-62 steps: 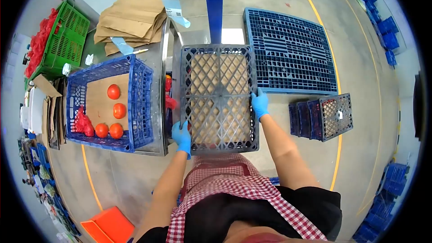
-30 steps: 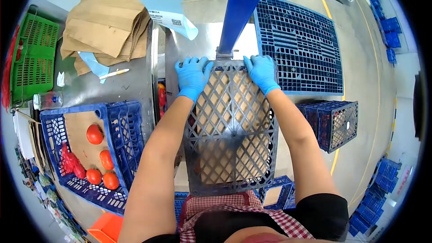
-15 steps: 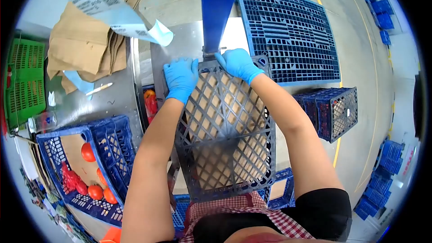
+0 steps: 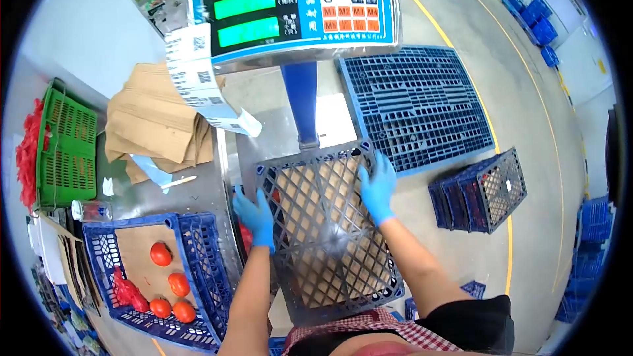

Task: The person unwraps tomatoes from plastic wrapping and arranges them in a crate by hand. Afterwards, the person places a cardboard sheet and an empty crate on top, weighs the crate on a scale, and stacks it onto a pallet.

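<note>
A dark plastic crate (image 4: 330, 224) lies in front of me at the foot of the blue scale post, its lattice face upward. Brown cardboard shows through the lattice. My left hand (image 4: 255, 219), in a blue glove, is at the crate's left edge with thumb and fingers apart. At the upper right edge is my right hand (image 4: 378, 190), also gloved, its fingers stretched and thumb spread toward the lattice. Whether either palm presses the crate's side is hard to see. The scale display (image 4: 290, 10) stands beyond, with a printed label strip (image 4: 198, 76) hanging beside it.
On the left, a blue crate (image 4: 173, 221) holds several tomatoes (image 4: 160, 254) and red netting. Cardboard sheets (image 4: 155, 118) and a green basket (image 4: 69, 148) are behind it. A blue pallet (image 4: 415, 102) and stacked crates (image 4: 478, 191) stand on the floor to the right.
Both hands have left the crate's far edge and come nearer along its two sides, fingers now spread. My view has tilted up, bringing the scale display into sight.
</note>
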Motion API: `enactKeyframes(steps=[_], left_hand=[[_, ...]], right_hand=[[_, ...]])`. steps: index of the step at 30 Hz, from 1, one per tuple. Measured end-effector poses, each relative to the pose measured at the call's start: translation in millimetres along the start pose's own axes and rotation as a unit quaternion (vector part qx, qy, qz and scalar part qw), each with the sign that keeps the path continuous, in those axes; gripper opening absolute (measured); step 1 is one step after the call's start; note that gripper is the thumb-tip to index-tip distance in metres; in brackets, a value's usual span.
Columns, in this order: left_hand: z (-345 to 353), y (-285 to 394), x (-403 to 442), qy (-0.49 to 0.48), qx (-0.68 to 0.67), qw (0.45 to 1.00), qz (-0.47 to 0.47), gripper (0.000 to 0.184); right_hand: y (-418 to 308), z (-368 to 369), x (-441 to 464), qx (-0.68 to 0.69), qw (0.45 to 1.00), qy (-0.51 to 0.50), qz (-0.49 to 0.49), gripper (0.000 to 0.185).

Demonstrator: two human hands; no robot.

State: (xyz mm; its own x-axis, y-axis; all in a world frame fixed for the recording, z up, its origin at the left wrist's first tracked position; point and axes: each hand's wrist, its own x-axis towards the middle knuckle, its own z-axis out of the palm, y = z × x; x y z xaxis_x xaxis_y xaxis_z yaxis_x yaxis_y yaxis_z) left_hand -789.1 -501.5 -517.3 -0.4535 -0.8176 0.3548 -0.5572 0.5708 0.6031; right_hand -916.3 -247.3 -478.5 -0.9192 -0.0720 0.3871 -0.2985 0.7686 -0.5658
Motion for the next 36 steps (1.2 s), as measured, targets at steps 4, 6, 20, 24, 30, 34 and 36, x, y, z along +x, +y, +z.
enactKeyframes(steps=[4, 6, 20, 24, 30, 34, 36], left_hand=[[3, -32, -23, -0.214, -0.004, 0.964, -0.161, 0.042], [17, -38, -27, -0.21, -0.026, 0.965, -0.156, 0.045], [-107, -44, -150, -0.238, 0.082, 0.955, -0.159, 0.051], [-92, -69, -154, -0.241, 0.014, 0.957, -0.164, 0.052], [-108, -73, -165, -0.228, -0.067, 0.955, -0.176, 0.05], [-170, -77, -211, -0.292, 0.073, 0.929, -0.215, 0.048], [-185, -90, -246, -0.287, 0.024, 0.928, -0.235, 0.054]], right_hand=[[46, -17, -68, -0.023, 0.96, -0.164, 0.224, 0.037], [61, -13, -67, -0.025, 0.955, -0.183, 0.231, 0.037], [87, -81, -181, -0.06, 0.952, -0.208, 0.215, 0.045], [90, -84, -185, -0.039, 0.944, -0.213, 0.248, 0.049], [91, -93, -190, -0.033, 0.934, -0.245, 0.258, 0.046], [98, -134, -244, -0.053, 0.925, -0.282, 0.25, 0.049], [122, -129, -279, -0.009, 0.907, -0.303, 0.292, 0.057]])
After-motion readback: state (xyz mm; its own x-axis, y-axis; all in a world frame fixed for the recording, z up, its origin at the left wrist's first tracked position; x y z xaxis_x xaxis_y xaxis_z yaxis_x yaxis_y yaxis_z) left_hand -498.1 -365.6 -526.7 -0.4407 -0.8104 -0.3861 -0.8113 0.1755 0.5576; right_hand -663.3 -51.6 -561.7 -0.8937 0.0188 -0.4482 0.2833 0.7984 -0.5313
